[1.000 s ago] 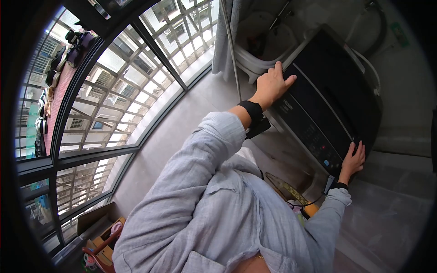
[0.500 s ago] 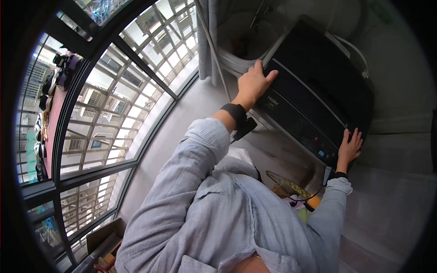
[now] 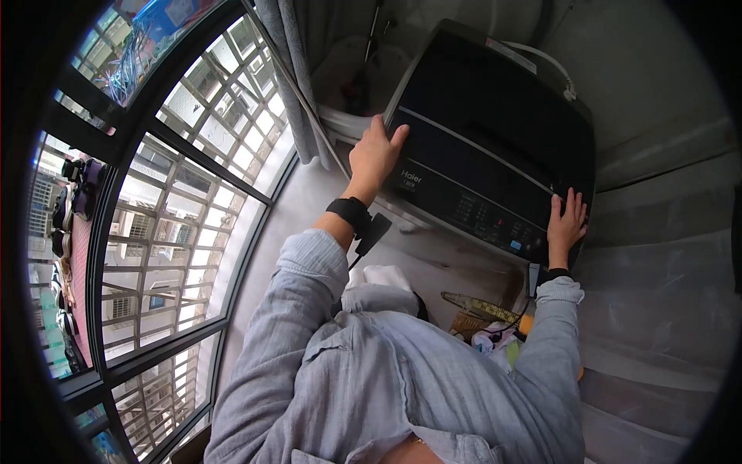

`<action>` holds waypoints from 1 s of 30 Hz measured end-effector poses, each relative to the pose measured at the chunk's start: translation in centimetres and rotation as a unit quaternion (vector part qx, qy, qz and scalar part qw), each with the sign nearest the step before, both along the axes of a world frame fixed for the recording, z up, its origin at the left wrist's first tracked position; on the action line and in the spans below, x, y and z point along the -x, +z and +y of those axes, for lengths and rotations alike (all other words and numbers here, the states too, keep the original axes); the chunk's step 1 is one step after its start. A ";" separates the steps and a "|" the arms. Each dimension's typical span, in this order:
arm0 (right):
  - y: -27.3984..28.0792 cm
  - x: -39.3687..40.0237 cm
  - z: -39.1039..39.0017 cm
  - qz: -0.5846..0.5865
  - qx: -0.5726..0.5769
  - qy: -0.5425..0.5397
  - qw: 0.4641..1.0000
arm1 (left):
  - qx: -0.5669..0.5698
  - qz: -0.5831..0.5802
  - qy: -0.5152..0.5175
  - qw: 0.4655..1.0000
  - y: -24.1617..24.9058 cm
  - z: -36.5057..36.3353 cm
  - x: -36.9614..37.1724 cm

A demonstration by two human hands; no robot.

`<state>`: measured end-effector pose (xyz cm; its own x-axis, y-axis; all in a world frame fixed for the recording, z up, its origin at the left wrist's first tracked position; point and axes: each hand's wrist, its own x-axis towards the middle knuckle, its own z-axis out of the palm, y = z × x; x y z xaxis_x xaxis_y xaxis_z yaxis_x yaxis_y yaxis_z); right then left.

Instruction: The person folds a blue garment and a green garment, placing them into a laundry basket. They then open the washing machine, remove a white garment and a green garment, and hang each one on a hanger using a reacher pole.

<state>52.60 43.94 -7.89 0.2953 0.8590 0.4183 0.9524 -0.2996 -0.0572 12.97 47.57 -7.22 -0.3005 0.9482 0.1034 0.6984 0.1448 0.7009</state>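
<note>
A black top-loading washing machine (image 3: 479, 124) with a Haier label stands before me, its lid down. Lit marks, one red and one blue, show on its front control panel (image 3: 464, 205). My left hand (image 3: 374, 161) rests against the machine's left edge, thumb apart from the index finger; the other fingers are partly hidden. On the right front corner lies my right hand (image 3: 567, 223), fingers spread on the top and edge. Both wrists wear black bands, and a dark device (image 3: 373, 234) hangs by the left one.
A barred window (image 3: 185, 209) runs along the left, with shoes (image 3: 63, 255) on a ledge outside. Beside the machine are a grey curtain (image 3: 297, 93), a thin pole and a pale basin (image 3: 352, 120). Cloths and a woven basket (image 3: 468, 323) sit low in front. A white hose (image 3: 533, 52) runs behind.
My view has turned, so the machine appears further left and more level. Both hands keep their places on it, and its lid stays down.
</note>
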 end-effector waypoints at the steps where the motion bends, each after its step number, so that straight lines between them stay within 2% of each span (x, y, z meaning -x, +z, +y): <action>1: 0.0 0.0 0.0 0.002 0.000 0.000 1.000 | -0.001 -0.002 0.000 1.000 0.0 0.0 0.0; 30: 0.0 0.0 0.0 0.000 -0.007 -0.002 1.000 | -0.006 -0.006 -0.007 1.000 0.1 -0.2 0.0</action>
